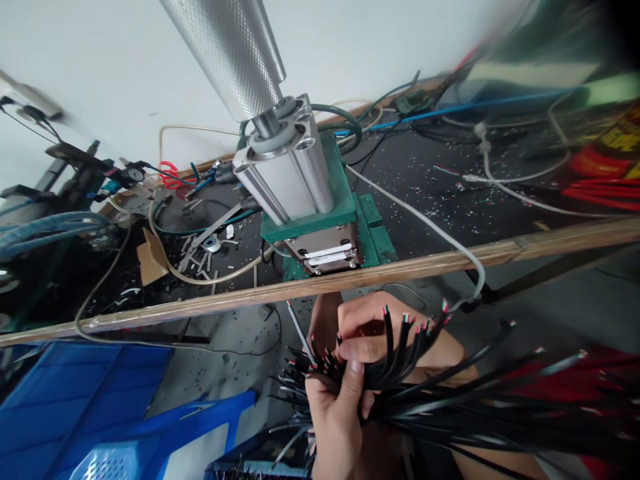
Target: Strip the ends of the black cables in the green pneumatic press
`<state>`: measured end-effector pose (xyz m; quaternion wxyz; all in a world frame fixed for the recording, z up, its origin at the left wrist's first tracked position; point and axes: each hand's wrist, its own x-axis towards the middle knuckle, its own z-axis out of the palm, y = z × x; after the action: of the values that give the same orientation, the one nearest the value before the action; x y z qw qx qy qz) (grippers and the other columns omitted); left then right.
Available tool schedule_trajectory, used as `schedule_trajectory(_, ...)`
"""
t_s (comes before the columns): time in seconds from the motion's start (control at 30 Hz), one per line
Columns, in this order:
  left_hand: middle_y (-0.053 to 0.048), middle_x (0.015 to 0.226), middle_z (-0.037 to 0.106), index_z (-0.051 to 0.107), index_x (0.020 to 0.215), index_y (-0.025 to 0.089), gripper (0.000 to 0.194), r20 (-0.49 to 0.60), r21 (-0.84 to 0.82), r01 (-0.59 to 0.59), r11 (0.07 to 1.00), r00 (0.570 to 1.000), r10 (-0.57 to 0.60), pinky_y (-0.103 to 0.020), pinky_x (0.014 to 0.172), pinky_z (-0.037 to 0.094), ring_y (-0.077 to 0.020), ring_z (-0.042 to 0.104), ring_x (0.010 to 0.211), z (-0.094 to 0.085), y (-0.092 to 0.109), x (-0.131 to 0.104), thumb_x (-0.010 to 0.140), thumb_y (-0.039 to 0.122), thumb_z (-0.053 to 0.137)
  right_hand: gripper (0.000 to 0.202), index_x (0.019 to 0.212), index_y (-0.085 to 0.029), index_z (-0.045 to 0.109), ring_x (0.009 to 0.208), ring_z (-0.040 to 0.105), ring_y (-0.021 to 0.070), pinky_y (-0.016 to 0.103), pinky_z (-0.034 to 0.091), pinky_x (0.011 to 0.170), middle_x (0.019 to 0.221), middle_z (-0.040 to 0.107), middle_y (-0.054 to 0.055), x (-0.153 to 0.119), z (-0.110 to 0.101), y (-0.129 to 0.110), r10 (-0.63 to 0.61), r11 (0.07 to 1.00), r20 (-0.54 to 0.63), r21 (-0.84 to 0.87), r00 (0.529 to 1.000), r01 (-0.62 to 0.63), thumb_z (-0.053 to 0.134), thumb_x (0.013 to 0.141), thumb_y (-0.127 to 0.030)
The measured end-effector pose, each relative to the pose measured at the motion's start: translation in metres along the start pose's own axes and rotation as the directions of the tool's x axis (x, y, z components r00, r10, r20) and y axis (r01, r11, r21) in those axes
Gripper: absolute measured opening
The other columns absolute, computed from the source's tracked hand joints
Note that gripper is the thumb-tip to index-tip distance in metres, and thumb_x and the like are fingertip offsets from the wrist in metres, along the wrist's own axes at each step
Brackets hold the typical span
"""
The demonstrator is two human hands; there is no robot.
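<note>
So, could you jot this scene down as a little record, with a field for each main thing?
Left hand: left hand gripping black cables
Right hand: right hand holding cables from the same bunch
Cable tips: red, green and white wire ends showing
Machine: metal cylinder on green base
Surface: dark workbench with wooden edge, scattered with tiny bits
Below: blue plastic furniture

Blurred black cables [505, 415] run off the right edge.

Press [287, 180] on bench [430, 200], wires [450, 400] in front.
</note>
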<state>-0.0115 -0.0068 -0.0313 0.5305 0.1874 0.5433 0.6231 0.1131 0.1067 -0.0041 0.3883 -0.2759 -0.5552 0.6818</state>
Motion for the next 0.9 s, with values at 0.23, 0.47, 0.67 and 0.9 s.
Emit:
schedule_trajectory(0.23,0.002,0.073,0.072,0.078,0.090,0.017,0.053,-0.055,0.015,0.000,1.000,0.998,0.001,-0.011,0.044,0.031,0.0012,0.044,0.042,0.011,0.006,-0.016,0.071,0.056,0.109,0.033,0.083,-0.021,0.083,0.053,0.043,0.0116,0.025,0.030,0.050,0.063,0.055,-0.004,0.004,0.013,-0.009,-0.030,0.976,-0.152,0.207,0.988,0.062,0.078,0.101,-0.047)
schedule_trajectory(0.47,0.005,0.049,0.054,0.077,0.080,0.014,0.056,0.031,0.046,0.057,0.997,0.998,-0.058,-0.013,0.044,0.027,-0.0024,0.039,0.040,0.011,0.017,-0.008,0.076,0.063,0.103,0.020,0.075,-0.022,0.083,0.052,0.046,0.0138,0.025,0.040,0.051,0.056,0.055,-0.004,0.014,0.028,-0.020,-0.027,0.988,-0.270,0.140,0.962,0.067,0.088,0.088,-0.036)
schedule_trajectory(0.67,0.000,0.055,0.062,0.077,0.072,0.013,0.054,0.094,0.049,0.078,0.996,0.992,-0.082,-0.015,0.043,0.027,-0.0025,0.038,0.042,0.010,0.026,0.000,0.080,0.060,0.102,0.027,0.069,-0.021,0.074,0.048,0.052,0.0142,0.024,0.041,0.048,0.056,0.060,-0.003,0.020,0.032,-0.024,0.020,0.994,-0.331,0.105,0.943,0.015,0.090,0.084,-0.038)
schedule_trajectory(0.9,0.003,0.053,0.058,0.078,0.083,0.016,0.049,0.018,0.008,0.069,0.998,0.997,-0.069,-0.018,0.040,0.027,-0.0063,0.041,0.041,0.013,0.031,0.007,0.080,0.059,0.102,0.049,0.060,-0.023,0.067,0.046,0.053,0.0146,0.025,0.038,0.044,0.053,0.063,0.000,0.029,0.057,-0.033,0.101,0.994,-0.593,0.101,0.799,-0.051,0.089,0.083,-0.061)
